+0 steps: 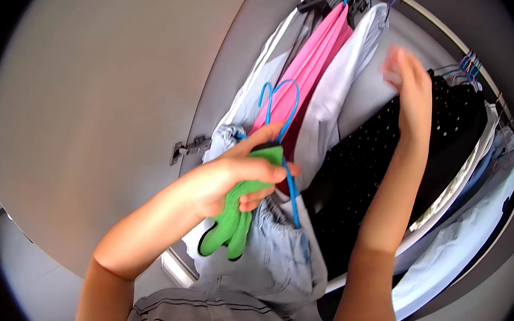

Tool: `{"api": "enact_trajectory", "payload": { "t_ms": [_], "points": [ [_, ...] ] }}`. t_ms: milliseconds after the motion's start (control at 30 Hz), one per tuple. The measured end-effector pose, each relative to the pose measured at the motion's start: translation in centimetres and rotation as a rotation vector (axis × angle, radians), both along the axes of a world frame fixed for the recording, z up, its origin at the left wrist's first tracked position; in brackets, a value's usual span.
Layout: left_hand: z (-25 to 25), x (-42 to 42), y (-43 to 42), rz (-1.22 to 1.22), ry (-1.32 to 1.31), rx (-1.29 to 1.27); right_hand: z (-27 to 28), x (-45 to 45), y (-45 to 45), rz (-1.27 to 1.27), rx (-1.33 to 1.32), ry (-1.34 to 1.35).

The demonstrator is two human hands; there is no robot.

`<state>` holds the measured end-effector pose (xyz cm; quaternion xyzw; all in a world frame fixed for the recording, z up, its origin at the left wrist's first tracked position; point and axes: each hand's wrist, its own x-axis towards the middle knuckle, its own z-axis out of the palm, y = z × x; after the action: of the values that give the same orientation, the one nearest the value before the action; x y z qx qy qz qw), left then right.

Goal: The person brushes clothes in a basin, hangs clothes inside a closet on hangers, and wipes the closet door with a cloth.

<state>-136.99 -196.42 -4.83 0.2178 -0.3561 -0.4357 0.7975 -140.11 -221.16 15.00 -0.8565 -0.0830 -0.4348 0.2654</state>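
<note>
My left hand [253,172] is wrapped round a green cloth item [233,219] with black edges, together with a blue hanger [294,194] that has its hook pointing up. Light blue denim [283,248] with a gathered waistband hangs from this hanger, in front of my body. My right hand [407,69] is raised near the rail, with its fingers apart and partly blurred, and nothing shows in it. It is between a white garment [336,88] and a black polka-dot garment [361,157].
An open wardrobe has a curved rail [443,24] across its top. Pink [304,73] and grey-white clothes hang at its left; light blue clothes [457,251] hang at the right. A large grey door [104,86] with a metal hinge [191,147] stands at the left.
</note>
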Motion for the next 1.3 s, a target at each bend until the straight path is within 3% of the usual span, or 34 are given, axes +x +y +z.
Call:
{"api": "enact_trajectory", "payload": {
  "t_ms": [67,133,167,233,300,467,567,633,733,833,867,967,1133,1300],
  "points": [
    [-0.6,-0.2,-0.4,0.002,0.007,0.041,-7.1,-6.3,2.4,0.160,0.090,0.326],
    [-1.4,-0.6,-0.2,0.023,-0.001,0.019,-12.9,-11.3,5.9,0.075,-0.117,0.603],
    [-1.6,-0.9,-0.1,0.043,-0.007,0.012,-15.4,-12.5,6.9,0.191,-0.167,0.595],
    [-1.5,-0.3,-1.6,0.004,0.038,0.037,-18.3,-14.0,6.3,0.164,0.330,0.731],
    [-1.4,0.7,-4.3,-0.136,0.027,0.058,-19.8,-13.8,4.5,0.241,0.592,0.676],
    [-3.2,0.0,-7.7,-0.121,-0.062,0.028,-22.5,-15.7,1.2,0.158,0.745,0.507],
    [-3.2,0.5,-7.3,-0.173,-0.002,-0.018,-21.8,-17.0,2.4,0.297,1.030,0.340],
    [-2.6,0.5,-6.9,-0.231,-0.043,-0.038,-20.7,-17.2,1.7,0.344,1.072,0.240],
    [-1.5,0.4,-6.4,-0.298,-0.001,-0.037,-18.7,-18.2,2.3,0.181,1.048,0.173],
    [0.0,1.0,-5.6,-0.313,-0.007,-0.038,-16.7,-18.8,3.4,0.064,0.730,0.522],
    [0.3,1.3,-5.5,-0.311,0.002,-0.027,-16.1,-18.9,3.8,0.062,0.760,0.622],
    [0.8,1.8,-5.1,-0.295,0.014,-0.025,-15.6,-19.3,3.3,-0.008,0.677,0.638],
    [1.7,-0.6,-4.9,-0.298,0.031,-0.030,-13.0,-21.1,-0.3,-0.051,0.609,0.194],
    [0.9,6.9,-1.2,-0.340,0.037,-0.002,-4.9,-11.0,3.9,-0.179,0.311,-0.063]
  ]
}}
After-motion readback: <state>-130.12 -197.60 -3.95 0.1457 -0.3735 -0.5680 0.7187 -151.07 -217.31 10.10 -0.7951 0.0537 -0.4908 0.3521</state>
